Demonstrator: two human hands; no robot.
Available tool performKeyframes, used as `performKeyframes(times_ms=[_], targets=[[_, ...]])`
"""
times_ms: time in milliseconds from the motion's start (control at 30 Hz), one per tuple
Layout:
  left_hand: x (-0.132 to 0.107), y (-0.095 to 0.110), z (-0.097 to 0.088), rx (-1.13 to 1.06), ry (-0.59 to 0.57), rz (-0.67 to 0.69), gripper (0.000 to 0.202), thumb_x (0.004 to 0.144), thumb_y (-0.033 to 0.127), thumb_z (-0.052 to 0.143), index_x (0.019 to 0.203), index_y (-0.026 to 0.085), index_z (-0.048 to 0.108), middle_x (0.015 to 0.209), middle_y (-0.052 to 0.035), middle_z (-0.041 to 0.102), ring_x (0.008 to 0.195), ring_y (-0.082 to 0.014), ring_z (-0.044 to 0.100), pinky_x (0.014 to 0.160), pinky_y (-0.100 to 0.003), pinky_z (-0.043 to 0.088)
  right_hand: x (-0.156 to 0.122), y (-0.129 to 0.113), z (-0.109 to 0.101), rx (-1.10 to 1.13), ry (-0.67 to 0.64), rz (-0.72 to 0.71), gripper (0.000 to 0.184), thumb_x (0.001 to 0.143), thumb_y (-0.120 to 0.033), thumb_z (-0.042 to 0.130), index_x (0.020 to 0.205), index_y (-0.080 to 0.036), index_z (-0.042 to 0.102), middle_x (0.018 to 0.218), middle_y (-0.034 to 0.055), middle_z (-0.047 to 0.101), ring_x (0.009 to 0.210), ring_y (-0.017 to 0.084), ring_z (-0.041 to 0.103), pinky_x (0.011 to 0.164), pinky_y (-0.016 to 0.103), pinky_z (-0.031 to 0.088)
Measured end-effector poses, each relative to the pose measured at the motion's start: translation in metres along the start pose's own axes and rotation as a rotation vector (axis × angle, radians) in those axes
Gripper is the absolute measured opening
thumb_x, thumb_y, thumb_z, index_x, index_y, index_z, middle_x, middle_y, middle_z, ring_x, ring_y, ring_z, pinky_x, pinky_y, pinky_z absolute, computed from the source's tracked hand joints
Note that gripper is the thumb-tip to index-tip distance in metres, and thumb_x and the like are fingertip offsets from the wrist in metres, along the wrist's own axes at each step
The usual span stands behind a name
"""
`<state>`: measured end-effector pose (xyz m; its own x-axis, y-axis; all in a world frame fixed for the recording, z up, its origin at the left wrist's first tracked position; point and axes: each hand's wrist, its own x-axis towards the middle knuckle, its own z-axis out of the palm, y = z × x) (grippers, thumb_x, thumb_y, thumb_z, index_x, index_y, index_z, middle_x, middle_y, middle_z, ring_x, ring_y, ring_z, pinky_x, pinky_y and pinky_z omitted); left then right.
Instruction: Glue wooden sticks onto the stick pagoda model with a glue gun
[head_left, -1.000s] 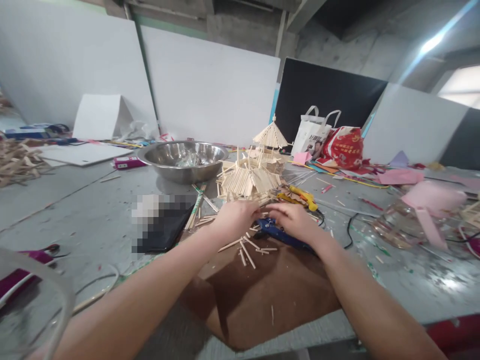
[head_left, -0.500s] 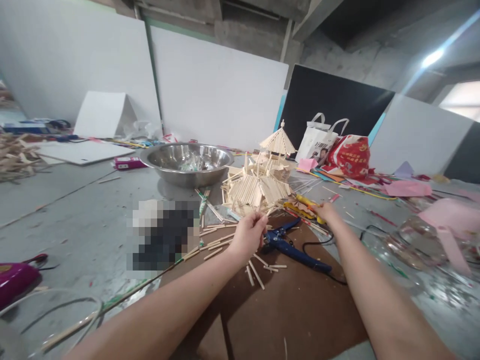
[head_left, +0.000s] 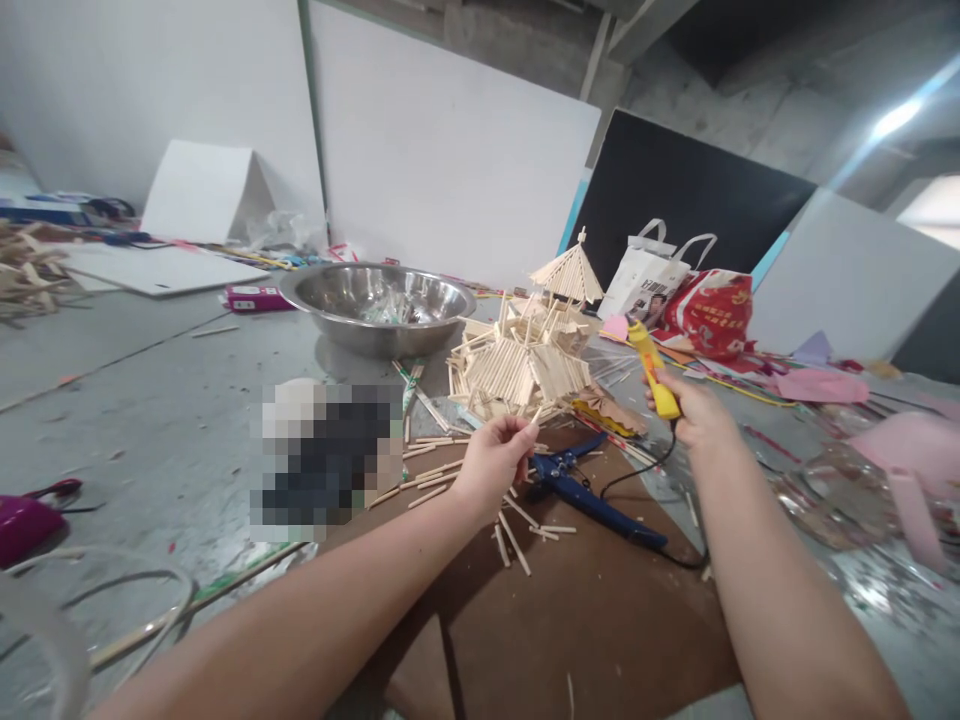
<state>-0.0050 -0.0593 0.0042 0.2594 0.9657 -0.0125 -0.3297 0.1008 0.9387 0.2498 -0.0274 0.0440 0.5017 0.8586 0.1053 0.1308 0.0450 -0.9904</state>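
My left hand [head_left: 499, 455] is closed in a pinch on a short wooden stick [head_left: 537, 414], close in front of a model pavilion [head_left: 517, 365] built of pale sticks with a pointed roof. Off to the right, my right hand [head_left: 694, 405] grips a yellow hot glue gun [head_left: 654, 370], its nozzle up and its black cord trailing down. Blue-handled cutters [head_left: 589, 495] lie on the brown board [head_left: 585, 620] under my hands. Several loose cut sticks [head_left: 514, 540] are scattered around my left hand.
A steel basin [head_left: 379, 310] stands behind and left of the model. White and red bags [head_left: 709, 312], coloured paper and a clear plastic container [head_left: 825, 490] are at the right. A purple object [head_left: 30, 530] and a looped white hose [head_left: 169, 570] are at the left.
My right hand has lifted the yellow hot glue gun from beside the model, up and to the right. My left hand stays in front of the model. The view has shifted slightly.
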Motion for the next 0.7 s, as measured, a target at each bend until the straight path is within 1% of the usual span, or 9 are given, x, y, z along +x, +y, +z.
performKeyframes(times_ms=[100,133,200,233,300,367,433,567,700], targets=[[0.0,0.001,-0.001,-0.034,0.027,-0.017,0.021,0.065,0.031,0.06,0.065,0.016,0.045,0.043,0.0086,0.043,0.028,-0.001,0.034,0.029,-0.014,0.021,-0.016,-0.019,0.011,0.115,-0.083,-0.024,0.027,0.054,-0.041,0.064,0.067,-0.02,0.051,0.055,-0.0044,0.05,0.047,0.009,0.049,0.044,0.023,0.045],[0.0,0.001,-0.001,-0.042,0.033,-0.017,0.021,0.065,0.03,0.06,0.065,0.016,0.045,0.043,0.0086,0.043,0.028,-0.0009,0.034,0.029,-0.014,0.02,-0.021,-0.024,0.014,0.163,-0.133,-0.035,0.027,0.054,-0.04,0.064,0.067,-0.021,0.05,0.053,-0.0056,0.047,0.047,0.008,0.048,0.045,0.023,0.044],[0.0,0.001,-0.001,-0.051,0.035,-0.02,0.02,0.065,0.029,0.06,0.065,0.016,0.045,0.043,0.0085,0.043,0.027,-0.0007,0.033,0.029,-0.013,0.02,-0.032,-0.033,0.02,0.335,-0.292,-0.044,0.025,0.056,-0.037,0.065,0.067,-0.02,0.05,0.048,-0.0078,0.038,0.045,0.007,0.044,0.044,0.02,0.043],[0.0,0.001,-0.001,-0.054,0.035,-0.024,0.02,0.065,0.029,0.06,0.065,0.016,0.045,0.043,0.0085,0.043,0.027,-0.0006,0.033,0.029,-0.013,0.02,-0.038,-0.037,0.022,0.386,-0.331,-0.041,0.023,0.057,-0.034,0.065,0.068,-0.02,0.052,0.047,-0.0082,0.036,0.044,0.006,0.043,0.043,0.019,0.041],[-0.001,0.0,0.0,-0.06,0.035,-0.034,0.02,0.065,0.029,0.06,0.066,0.015,0.045,0.043,0.0084,0.043,0.028,-0.0005,0.033,0.029,-0.013,0.02,-0.048,-0.042,0.026,0.412,-0.35,-0.063,0.02,0.056,-0.028,0.065,0.071,-0.019,0.055,0.05,-0.0075,0.041,0.043,0.005,0.041,0.04,0.018,0.038],[-0.001,0.0,0.0,-0.068,0.034,-0.048,0.02,0.065,0.029,0.06,0.066,0.016,0.045,0.043,0.0084,0.043,0.028,-0.0007,0.034,0.029,-0.013,0.02,-0.057,-0.046,0.028,0.347,-0.339,-0.142,0.023,0.056,-0.022,0.066,0.076,-0.02,0.056,0.065,-0.0049,0.053,0.043,0.004,0.042,0.039,0.018,0.036],[-0.002,-0.001,0.0,-0.075,0.039,-0.06,0.021,0.064,0.03,0.061,0.066,0.016,0.045,0.043,0.0085,0.043,0.028,-0.0009,0.034,0.029,-0.013,0.02,-0.063,-0.048,0.029,0.244,-0.376,-0.217,0.024,0.057,-0.021,0.065,0.08,-0.02,0.056,0.074,-0.003,0.058,0.042,0.004,0.043,0.038,0.019,0.034],[-0.001,-0.001,0.0,-0.077,0.054,-0.068,0.023,0.064,0.033,0.06,0.065,0.016,0.045,0.043,0.0085,0.043,0.028,-0.001,0.034,0.029,-0.013,0.019,-0.07,-0.047,0.032,-0.032,-0.49,-0.286,0.018,0.062,-0.03,0.064,0.073,-0.019,0.055,0.057,-0.0042,0.054,0.039,0.006,0.042,0.039,0.022,0.034],[-0.001,-0.001,0.0,-0.072,0.052,-0.068,0.024,0.064,0.034,0.061,0.065,0.016,0.045,0.043,0.0085,0.044,0.027,-0.0009,0.033,0.028,-0.013,0.018,-0.068,-0.041,0.032,-0.302,-0.477,-0.348,0.016,0.063,-0.035,0.063,0.07,-0.022,0.058,0.046,-0.0052,0.049,0.038,0.008,0.042,0.039,0.024,0.036]])
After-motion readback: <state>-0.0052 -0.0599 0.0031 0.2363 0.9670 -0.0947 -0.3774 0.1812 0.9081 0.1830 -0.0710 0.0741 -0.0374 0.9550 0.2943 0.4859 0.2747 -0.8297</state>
